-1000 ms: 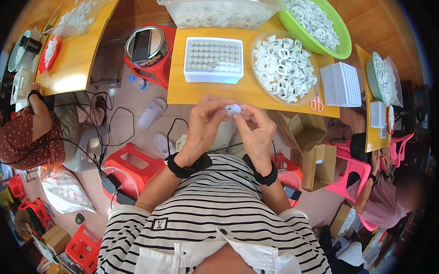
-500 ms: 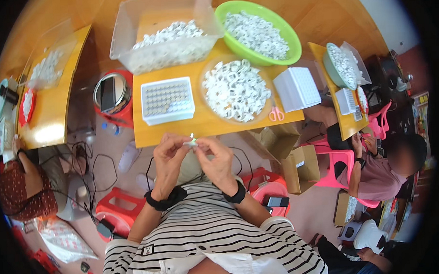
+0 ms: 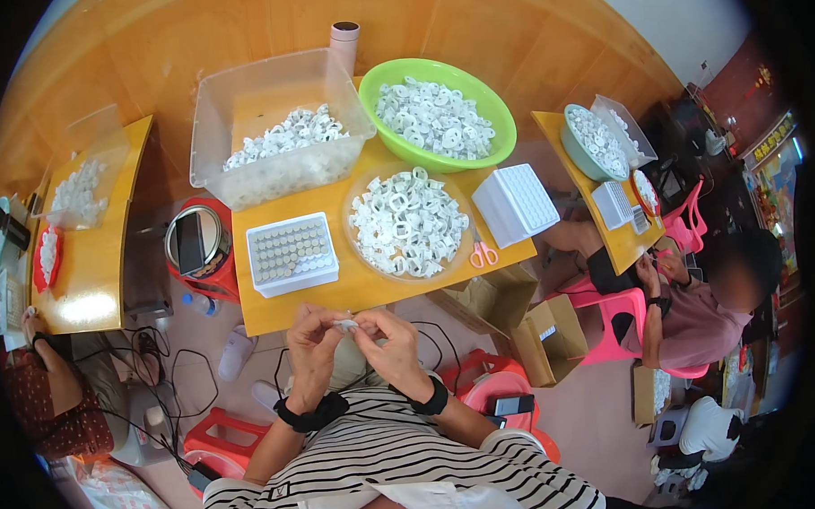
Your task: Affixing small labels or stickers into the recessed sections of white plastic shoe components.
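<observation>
Just off the table's near edge, my left hand (image 3: 312,348) and my right hand (image 3: 389,343) meet, fingertips pinched around a small white plastic part (image 3: 345,324). The fingers cover much of it, so its full shape is hidden. Beyond my left hand stands a white tray (image 3: 294,281) with rows of small grey cylinders and a few whiter ones. Beyond my right hand, a round clear dish (image 3: 364,255) holds a heap of white plastic ring-like parts. Pink-handled scissors (image 3: 484,254) lie to its right.
A clear bin (image 3: 209,167) and a green basin (image 3: 509,134) hold more white parts at the back. A white gridded block (image 3: 516,206) stands at the table's right. Cardboard boxes (image 3: 551,339) and red stools (image 3: 218,436) flank me. Co-workers sit on both sides.
The view has tilted up, so the table sits lower and a pink flask shows behind the bin. Both hands still pinch the small part; the greenish-bright tip seen above it no longer shows.
</observation>
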Tool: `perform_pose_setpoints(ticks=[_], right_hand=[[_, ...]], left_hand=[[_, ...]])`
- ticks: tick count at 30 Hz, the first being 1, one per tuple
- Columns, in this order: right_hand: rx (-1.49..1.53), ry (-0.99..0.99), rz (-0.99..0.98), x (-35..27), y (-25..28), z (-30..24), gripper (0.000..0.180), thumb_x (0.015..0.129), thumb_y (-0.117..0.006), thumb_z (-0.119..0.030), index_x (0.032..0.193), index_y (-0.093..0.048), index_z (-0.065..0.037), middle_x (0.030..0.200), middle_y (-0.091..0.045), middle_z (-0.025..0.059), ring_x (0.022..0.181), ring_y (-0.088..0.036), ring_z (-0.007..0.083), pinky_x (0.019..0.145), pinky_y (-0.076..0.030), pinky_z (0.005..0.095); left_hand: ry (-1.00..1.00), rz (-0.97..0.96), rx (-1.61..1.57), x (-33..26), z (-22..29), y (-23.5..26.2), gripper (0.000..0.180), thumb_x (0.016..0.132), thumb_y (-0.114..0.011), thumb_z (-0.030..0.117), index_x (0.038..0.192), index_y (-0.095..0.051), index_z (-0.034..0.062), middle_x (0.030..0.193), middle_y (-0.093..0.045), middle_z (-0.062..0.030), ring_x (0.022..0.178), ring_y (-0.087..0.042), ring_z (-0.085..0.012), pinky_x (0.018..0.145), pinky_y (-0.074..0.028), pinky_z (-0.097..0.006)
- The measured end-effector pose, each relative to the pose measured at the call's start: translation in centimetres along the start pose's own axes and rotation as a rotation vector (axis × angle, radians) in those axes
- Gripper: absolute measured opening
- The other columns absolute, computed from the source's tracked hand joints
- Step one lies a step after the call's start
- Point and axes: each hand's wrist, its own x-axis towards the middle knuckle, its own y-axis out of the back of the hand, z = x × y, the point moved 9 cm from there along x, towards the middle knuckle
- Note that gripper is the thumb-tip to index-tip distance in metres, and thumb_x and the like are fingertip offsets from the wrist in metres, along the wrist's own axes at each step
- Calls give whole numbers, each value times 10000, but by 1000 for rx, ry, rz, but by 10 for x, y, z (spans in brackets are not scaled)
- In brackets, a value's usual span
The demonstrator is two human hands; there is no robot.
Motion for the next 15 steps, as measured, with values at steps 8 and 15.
perform_pose_setpoints(ticks=[8, 15], right_hand=[[288, -324, -100, 11, 10, 41, 111, 757, -632, 16, 863, -601, 10, 704, -622, 50, 582, -578, 70, 505, -461, 191], [267, -234, -63, 159, 96, 26, 170, 790, -621, -48, 938, -585, 26, 795, -631, 94, 662, -613, 140, 608, -505, 263]], left_hand=[[127, -96, -52, 0, 0, -5, 320, 749, -585, -83, 1053, -605, 15, 889, -477, -16, 779, -540, -98, 705, -445, -209], [370, -528, 35, -24, -22, -14, 376, 790, -595, -5, 1159, -530, 28, 970, -525, -54, 745, -597, -121, 654, -502, -236]])
